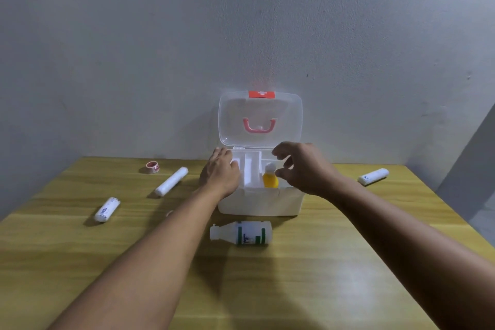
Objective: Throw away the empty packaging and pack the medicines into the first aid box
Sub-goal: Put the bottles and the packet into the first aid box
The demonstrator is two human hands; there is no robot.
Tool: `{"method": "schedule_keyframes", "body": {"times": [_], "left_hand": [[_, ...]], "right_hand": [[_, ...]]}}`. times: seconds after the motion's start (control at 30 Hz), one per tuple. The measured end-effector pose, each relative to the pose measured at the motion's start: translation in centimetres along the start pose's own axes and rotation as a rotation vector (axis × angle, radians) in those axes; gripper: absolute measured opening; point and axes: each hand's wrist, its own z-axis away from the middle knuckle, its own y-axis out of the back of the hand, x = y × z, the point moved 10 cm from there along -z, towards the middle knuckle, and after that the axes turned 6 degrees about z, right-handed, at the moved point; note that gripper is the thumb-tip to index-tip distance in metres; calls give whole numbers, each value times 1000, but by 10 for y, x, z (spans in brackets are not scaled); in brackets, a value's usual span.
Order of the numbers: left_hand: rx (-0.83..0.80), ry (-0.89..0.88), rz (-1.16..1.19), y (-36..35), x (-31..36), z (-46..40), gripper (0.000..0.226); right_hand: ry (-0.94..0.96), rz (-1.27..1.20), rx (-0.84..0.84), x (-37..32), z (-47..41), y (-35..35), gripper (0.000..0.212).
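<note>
The white first aid box [259, 202] stands open at the table's far middle, its clear lid [260, 118] upright against the wall. A small yellow bottle [270, 179] stands in the box's right compartment. My left hand [221, 171] rests flat on the box's left rim and tray. My right hand [302, 166] hovers just right of the yellow bottle, fingers apart and curled, holding nothing. A white bottle with a green label [242, 232] lies on its side in front of the box.
On the wooden table [334, 262], left of the box, lie two wrapped bandage rolls [171, 181] [107, 209] and a small tape roll [152, 167]. Another bandage roll [373, 176] lies far right. A grey wall stands right behind the box.
</note>
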Motion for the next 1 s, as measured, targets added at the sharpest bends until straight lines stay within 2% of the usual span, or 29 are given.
{"method": "schedule_keyframes", "body": {"times": [0.1,0.17,0.27,0.37,0.53,0.63,0.83,1.0], "left_hand": [[56,49,243,10,-4,3,43],[127,118,409,16,-19,4,29],[124,174,553,10,-34,9,28],[126,203,642,7,-38,15,45],[134,193,659,6,-40,16,46],[132,195,631,3,-42,15,46],[94,184,517,5,-41,15,47],[81,170,543,5,-41,13,46]], "right_hand": [[46,-11,54,-16,21,12,33],[102,-45,-21,-29,35,0,27],[158,-40,-179,-43,52,-38,26],[255,68,-221,-59,65,-68,28],[383,254,-172,-80,74,-85,26],[410,333,-154,-82,74,-90,32],[355,408,-209,-66,79,-84,32],[252,343,-205,-40,85,-44,54]]}}
